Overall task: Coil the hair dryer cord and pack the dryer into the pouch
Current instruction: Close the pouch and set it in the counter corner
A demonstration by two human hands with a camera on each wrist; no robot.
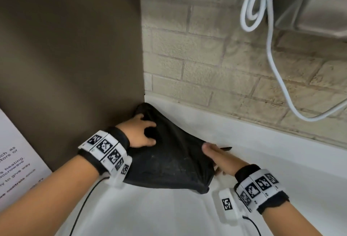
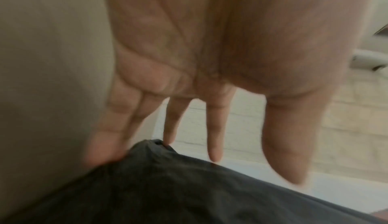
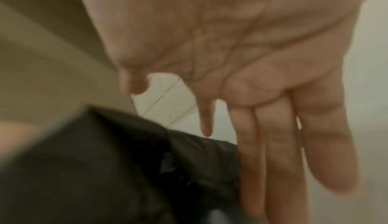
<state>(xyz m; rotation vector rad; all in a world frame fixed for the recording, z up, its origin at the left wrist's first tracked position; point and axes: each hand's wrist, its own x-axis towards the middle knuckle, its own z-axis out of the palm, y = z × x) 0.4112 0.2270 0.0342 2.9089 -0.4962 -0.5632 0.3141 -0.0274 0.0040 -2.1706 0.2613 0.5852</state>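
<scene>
black pouch [image 1: 169, 158]: left hand [image 1: 139, 132] and right hand [image 1: 219, 157] flat, fingers straight.

1. The place looks like a shared kitchenette or break area, though the exact kind of room cannot be told.
2. A pale painted brick wall [image 1: 216, 62] rises behind a white counter [image 1: 169, 215].
3. A dark brown appliance side [image 1: 71, 47] carries a printed notice [image 1: 16, 170] with the words "heating" and "microwave".
4. A stainless-steel unit [image 1: 315, 2] hangs on the wall, white cables [image 1: 270, 51] dangling beside it.
</scene>
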